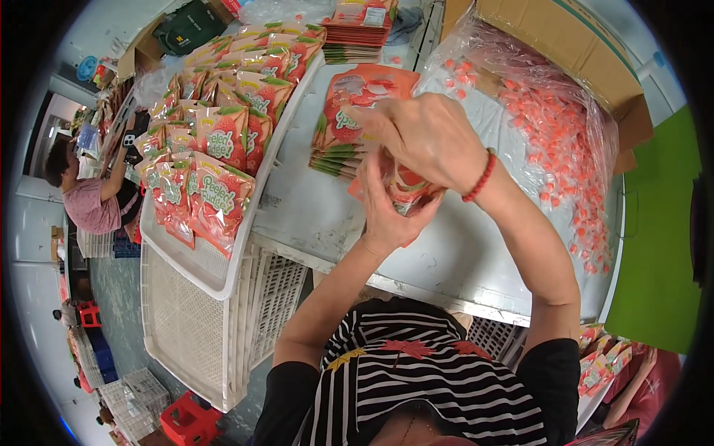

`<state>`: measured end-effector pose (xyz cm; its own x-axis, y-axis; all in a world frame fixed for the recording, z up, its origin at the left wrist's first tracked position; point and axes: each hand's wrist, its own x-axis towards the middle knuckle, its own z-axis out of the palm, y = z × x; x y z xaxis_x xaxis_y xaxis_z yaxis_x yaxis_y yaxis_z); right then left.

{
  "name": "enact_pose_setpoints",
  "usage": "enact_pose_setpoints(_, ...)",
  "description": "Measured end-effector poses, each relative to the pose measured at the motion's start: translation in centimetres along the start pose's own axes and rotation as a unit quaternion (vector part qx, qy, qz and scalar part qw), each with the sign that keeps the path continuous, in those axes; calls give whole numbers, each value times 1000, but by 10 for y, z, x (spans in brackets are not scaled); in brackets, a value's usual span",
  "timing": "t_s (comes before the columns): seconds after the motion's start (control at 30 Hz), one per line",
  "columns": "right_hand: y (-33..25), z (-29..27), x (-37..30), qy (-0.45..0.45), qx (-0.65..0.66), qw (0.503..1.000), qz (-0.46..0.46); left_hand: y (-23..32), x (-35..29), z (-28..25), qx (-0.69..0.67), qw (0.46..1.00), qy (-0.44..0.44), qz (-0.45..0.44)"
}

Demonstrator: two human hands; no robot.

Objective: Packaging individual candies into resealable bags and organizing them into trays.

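Note:
Above the metal table, my left hand (393,217) is wrapped round a pink and red printed pouch (407,182), whose upper part bulges. My right hand (425,140) is bent over the pouch's top, its fingers curled inward. Whatever the right fingertips hold, if anything, is hidden behind the hand. Just beyond both hands lies a fanned stack of flat pouches (349,111) with green lower edges. On the right, small red wrapped candies (547,141) are spread over clear plastic sheeting.
To the left, a white plastic tray (223,286) carries rows of filled pouches (223,141) above stacked crates (190,334). Another pouch stack (357,33) stands at the back. An open cardboard box (565,44) borders the candies. A red stool (190,420) and other people are nearby.

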<state>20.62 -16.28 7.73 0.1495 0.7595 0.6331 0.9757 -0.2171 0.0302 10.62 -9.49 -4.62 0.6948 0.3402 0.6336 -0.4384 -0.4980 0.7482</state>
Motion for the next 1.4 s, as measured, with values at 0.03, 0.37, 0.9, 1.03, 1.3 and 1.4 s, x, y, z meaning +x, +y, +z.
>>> enact_pose_setpoints(0.03, -4, 2, 4, -46, 68, 994, 74, -1, -2, -1, -26, 999, 9, -26)
enact_pose_setpoints(0.37, -44, -43, -29, 3, 116, 975, 189, -8, -1, -6, -39, 996, 68, -45)
enact_pose_setpoints(0.9, -41, -74, -55, -38, 166, 985, -5, 36, 43, -78, -214, 956, -171, -105)
enact_pose_setpoints(1.03, -40, -92, -56, -95, 148, 984, 32, 36, 37, -79, -109, 984, -138, 4)
enact_pose_setpoints(1.3, -46, -99, -51, -145, 176, 970, 86, 58, 28, -77, -307, 934, -14, -184)
enact_pose_setpoints(1.4, -45, -85, -60, -138, 169, 972, 87, 68, 31, -75, -141, 966, -78, -201)
